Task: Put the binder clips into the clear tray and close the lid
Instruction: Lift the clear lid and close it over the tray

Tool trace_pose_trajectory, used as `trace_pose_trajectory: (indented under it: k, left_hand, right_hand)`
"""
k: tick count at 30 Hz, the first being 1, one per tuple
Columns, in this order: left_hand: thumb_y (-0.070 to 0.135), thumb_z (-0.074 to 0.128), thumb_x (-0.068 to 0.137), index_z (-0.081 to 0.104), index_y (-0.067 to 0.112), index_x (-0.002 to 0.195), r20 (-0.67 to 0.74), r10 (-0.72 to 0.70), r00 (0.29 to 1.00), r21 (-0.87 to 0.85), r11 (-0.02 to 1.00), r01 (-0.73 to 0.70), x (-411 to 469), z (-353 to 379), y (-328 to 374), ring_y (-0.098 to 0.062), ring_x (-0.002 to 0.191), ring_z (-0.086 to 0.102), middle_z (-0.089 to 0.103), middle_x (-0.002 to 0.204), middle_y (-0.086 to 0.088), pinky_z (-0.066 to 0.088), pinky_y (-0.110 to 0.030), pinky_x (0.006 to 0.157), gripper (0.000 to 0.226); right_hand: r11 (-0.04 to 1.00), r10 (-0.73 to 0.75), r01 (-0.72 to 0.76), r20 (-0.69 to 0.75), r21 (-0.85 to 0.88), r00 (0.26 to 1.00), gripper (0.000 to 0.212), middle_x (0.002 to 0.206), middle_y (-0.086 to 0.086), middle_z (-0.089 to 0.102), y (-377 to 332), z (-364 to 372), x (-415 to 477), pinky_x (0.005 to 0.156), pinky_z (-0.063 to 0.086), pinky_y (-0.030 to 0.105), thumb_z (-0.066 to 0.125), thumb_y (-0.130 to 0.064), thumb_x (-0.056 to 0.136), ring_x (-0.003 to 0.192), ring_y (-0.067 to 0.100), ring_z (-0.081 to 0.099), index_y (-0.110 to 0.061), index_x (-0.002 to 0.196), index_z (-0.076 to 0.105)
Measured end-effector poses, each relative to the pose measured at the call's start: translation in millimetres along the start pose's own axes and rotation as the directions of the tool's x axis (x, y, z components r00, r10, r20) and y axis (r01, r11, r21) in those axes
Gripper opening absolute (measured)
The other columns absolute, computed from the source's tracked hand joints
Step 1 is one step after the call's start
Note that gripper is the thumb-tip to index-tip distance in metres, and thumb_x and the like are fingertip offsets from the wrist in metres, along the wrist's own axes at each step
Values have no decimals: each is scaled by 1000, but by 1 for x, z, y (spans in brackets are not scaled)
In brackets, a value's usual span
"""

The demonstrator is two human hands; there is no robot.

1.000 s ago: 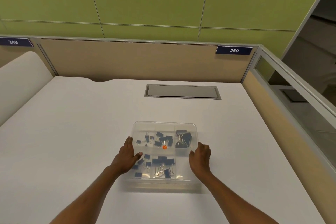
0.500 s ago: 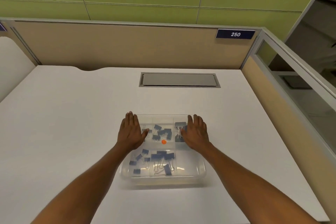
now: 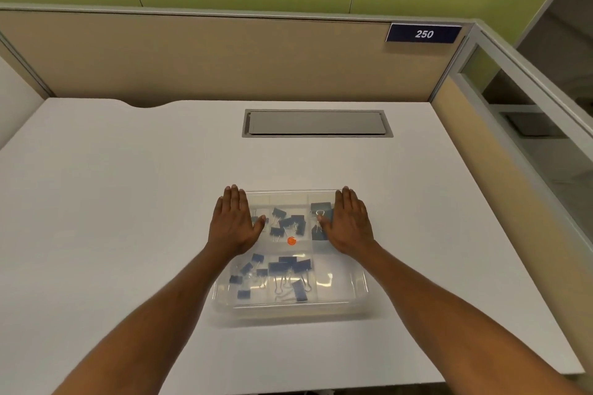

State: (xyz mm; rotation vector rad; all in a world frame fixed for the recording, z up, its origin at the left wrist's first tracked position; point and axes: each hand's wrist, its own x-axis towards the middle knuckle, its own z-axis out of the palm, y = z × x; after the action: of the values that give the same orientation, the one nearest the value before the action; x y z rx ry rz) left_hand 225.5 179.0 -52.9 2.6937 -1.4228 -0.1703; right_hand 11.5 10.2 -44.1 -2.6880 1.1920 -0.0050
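The clear tray (image 3: 340,295) lies on the white desk in front of me, its clear lid down over it. Several blue binder clips (image 3: 288,268) show through the lid in the divided compartments, and a small orange dot (image 3: 291,240) sits near the lid's middle. My left hand (image 3: 233,223) rests flat, palm down, on the lid's far left part. My right hand (image 3: 349,223) rests flat on the far right part, partly covering a large clip (image 3: 321,207). Neither hand holds anything.
A grey cable hatch (image 3: 316,123) is set into the white desk (image 3: 128,202) behind the tray. Beige partitions enclose the desk at the back and right, with a "250" sign (image 3: 424,34). A glass panel runs along the right side.
Both hands slid from the tray's near sides up onto the far part of the lid and flattened. The view tilted and drew closer.
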Motion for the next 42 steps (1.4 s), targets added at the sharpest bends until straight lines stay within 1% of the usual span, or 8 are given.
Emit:
trace_pose_trajectory:
  k: [15,19,23,26,29,34,37,42]
  left_hand:
    - [71,14,83,7,7,148,-16,1,1000,-19,1000,-1,6,6,-2,-30,145,-1,4,158,-14,-3,-38,113,92]
    - [72,14,83,7,7,148,-9,-2,1000,-16,1000,2,4,6,-2,-30,145,-1,4,158,-13,-1,-40,114,92]
    - [71,18,85,10,7,148,-45,-7,999,-17,1000,7,2,5,-1,-31,145,4,8,157,-14,2,-41,114,90]
    - [70,21,85,12,7,147,-26,-14,1000,-35,999,13,2,0,0,-32,145,6,10,157,-15,5,-44,116,89]
    - [67,25,85,20,7,145,-37,-28,999,-60,998,26,0,-9,3,-34,144,12,15,156,-17,9,-47,116,85]
    - [55,28,90,41,2,133,-112,-7,994,-36,999,3,-23,-26,8,-37,137,30,35,147,-22,25,-49,114,69]
    - [55,28,89,38,0,134,-92,5,996,-41,999,-9,-52,-19,10,-39,137,29,33,147,-24,25,-48,113,72]
    - [65,18,85,23,0,143,-12,-18,1000,-60,998,18,-100,1,4,-37,143,14,18,153,-24,15,-46,116,87]
  right_hand:
    - [987,-35,41,36,-157,999,89,153,22,24,-2,-6,12,118,12,41,17,-64,87,141,36,21,2,146,17]
    - [954,-76,70,-9,-291,997,79,116,24,57,-3,-7,19,103,33,43,24,-55,86,108,35,48,9,126,46]
    - [943,-115,105,-13,-316,993,60,89,15,61,-7,-17,23,91,37,39,27,-42,85,90,28,49,5,101,61]
    - [955,-61,69,37,-288,997,67,117,22,55,-8,-16,19,101,32,40,22,-46,91,110,32,46,7,125,48]
    - [992,9,4,97,-124,995,73,155,22,16,-7,-9,3,116,17,44,22,-52,96,140,38,21,0,147,16]
    - [1000,-6,7,72,-10,997,74,158,17,3,-12,-18,-35,119,8,42,23,-55,96,146,33,5,-5,149,10]
    - [999,-52,51,73,16,996,73,159,14,4,-18,-18,-65,119,7,38,23,-55,96,146,29,5,-7,150,11]
    - [999,-50,48,113,17,992,98,160,10,1,-16,-8,-109,117,1,33,-8,-72,76,147,26,1,-11,151,7]
